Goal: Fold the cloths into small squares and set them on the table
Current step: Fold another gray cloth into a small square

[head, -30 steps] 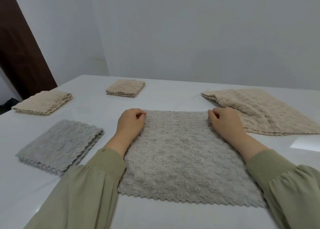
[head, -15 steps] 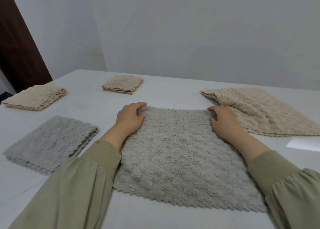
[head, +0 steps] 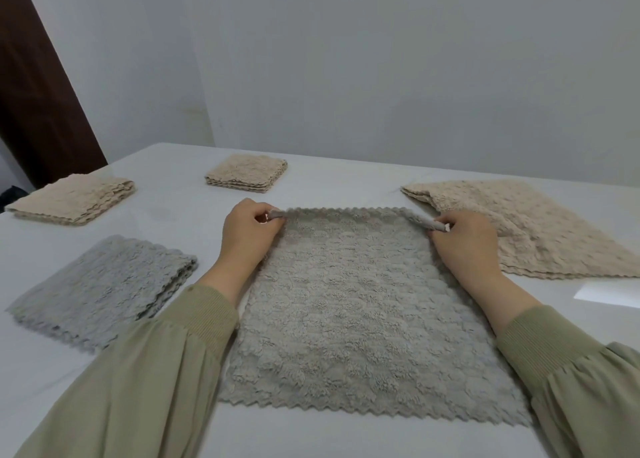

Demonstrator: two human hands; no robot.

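The left hand's fingers are curled and pinch the far left corner of the flat cloth. The right hand's fingers pinch its far right corner in the same way. Both corners are raised a little off the table, and the far edge runs taut between them. The left hand and right hand lie over the cloth's 2 side edges, with the wrists above its middle part. Olive sleeves cover both forearms to the wrist.

The flat cloth is grey, with a zigzag hem. It is spread in 1 layer on the white table, straight ahead of the person, and its near edge lies flat.

A folded grey cloth lies just left of the left forearm. Farther left is a folded beige cloth. Near the table's far edge sits a small beige square, folded in several layers. On the right, a loose beige cloth lies close beside the right hand. A pale wall stands behind the table and a dark door is at the left.
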